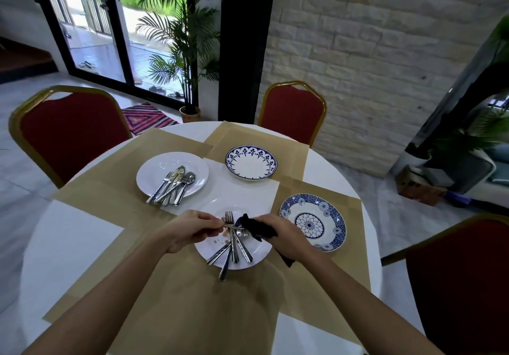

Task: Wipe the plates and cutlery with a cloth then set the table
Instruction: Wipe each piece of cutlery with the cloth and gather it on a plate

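- A round white desk (68, 244), its top showing bare at the middle and at the edges.
- Four tan woven placemats (192, 299) lie on it, one to each side, overlapping at the corners.
- Four plates (251, 174), one resting on each placemat.

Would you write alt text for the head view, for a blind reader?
The left hand pinches a utensil while the right hand grips a black cloth round it, above a white plate of cutlery on a round table.

A home dining area is showing: red-cushioned chairs (71, 134) are ringing a round white table (71, 244) under placemats (192, 313), a potted palm (176, 37) standing beside sliding glass doors (91, 37).
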Tool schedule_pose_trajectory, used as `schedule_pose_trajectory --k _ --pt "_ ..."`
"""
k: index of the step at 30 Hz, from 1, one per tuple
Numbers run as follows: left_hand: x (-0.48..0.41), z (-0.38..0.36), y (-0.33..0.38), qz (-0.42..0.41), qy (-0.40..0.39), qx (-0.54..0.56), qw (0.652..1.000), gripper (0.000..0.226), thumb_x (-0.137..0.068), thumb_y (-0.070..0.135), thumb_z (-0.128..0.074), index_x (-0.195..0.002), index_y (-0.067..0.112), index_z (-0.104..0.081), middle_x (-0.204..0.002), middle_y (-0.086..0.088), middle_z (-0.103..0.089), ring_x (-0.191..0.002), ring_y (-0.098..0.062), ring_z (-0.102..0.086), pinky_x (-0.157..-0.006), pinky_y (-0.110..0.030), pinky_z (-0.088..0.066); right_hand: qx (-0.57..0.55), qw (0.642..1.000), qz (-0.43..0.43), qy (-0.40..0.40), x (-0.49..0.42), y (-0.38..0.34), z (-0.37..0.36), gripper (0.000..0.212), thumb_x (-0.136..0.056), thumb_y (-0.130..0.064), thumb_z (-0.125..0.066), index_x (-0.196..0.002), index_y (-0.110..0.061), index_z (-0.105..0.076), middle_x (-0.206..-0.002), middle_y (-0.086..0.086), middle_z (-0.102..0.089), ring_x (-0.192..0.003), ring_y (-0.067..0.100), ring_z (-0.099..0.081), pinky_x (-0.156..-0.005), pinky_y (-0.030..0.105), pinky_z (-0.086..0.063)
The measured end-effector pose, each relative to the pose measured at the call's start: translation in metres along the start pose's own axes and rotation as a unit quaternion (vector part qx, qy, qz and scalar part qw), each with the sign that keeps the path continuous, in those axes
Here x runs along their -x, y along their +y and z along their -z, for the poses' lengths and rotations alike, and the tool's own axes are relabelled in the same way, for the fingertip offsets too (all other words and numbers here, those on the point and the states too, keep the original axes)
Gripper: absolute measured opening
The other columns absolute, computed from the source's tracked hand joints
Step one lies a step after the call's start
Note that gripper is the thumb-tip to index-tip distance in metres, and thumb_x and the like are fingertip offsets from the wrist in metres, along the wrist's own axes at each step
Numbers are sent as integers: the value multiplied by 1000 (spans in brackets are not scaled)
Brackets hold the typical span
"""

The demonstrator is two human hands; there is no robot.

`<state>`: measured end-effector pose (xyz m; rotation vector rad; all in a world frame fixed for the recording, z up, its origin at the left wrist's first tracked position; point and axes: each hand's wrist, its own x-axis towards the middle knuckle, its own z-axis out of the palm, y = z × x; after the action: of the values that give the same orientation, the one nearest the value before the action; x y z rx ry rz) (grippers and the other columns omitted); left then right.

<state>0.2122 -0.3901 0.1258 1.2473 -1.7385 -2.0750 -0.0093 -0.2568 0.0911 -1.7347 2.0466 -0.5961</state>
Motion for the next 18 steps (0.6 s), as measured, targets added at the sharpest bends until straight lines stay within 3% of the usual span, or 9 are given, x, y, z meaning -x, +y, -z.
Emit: schedule_pose_trajectory --k 3,6,8,12,15,18 --pt "-1 6 -8 45 -8 101 994 16 -85 5 -67 -99 -3 -70 -84 -7 -72 -67 -7 -67 -48 -10 -46 -155 987 -33 -17 5 -1 -10 39 -91 -27 -64 -130 -24 -59 -117 -10 -61 -107 6 -57 -90 19 -43" --pt "-4 5 -14 90 5 180 980 8 -87 2 -63 -89 -5 -68 -71 -8 -71 -55 -6 -66 -43 -10 -47 -185 981 -50 -36 8 -1 -12 51 -84 -30 -73 -132 -23 -57 -120 -13 -59 -111 3 -55 -88 9 -39" --pt "-7 3 -18 116 11 198 973 8 -87 1 -63 -82 -4 -67 -66 -9 -70 -51 -7 -66 -42 -11 -48 -140 988 -40 -49 9 -3 -12 59 -79 -33 -78 -133 -26 -55 -119 -14 -58 -109 1 -53 -85 4 -38" --pt "-11 -1 -24 136 7 232 963 10 -88 3 -63 -82 -4 -66 -66 -11 -70 -51 -10 -67 -42 -13 -51 40 999 13 18 10 -5 -22 46 -86 -27 -68 -130 -32 -57 -116 -4 -66 -104 16 -61 -80 29 -48" --pt "-15 -7 -29 123 27 312 942 15 -89 8 -63 -79 -4 -64 -66 -13 -70 -52 -13 -68 -47 -16 -54 111 986 39 119 10 -8 -25 42 -84 -21 -64 -125 -31 -62 -104 -5 -69 -91 19 -65 -65 27 -46" --pt "-18 -26 -36 109 59 405 906 17 -89 9 -63 -77 -1 -59 -64 -15 -69 -50 -15 -67 -48 -19 -56 148 967 58 197 9 -7 -22 43 -68 -16 -76 -109 -27 -68 -89 -7 -69 -70 20 -68 -48 24 -45"
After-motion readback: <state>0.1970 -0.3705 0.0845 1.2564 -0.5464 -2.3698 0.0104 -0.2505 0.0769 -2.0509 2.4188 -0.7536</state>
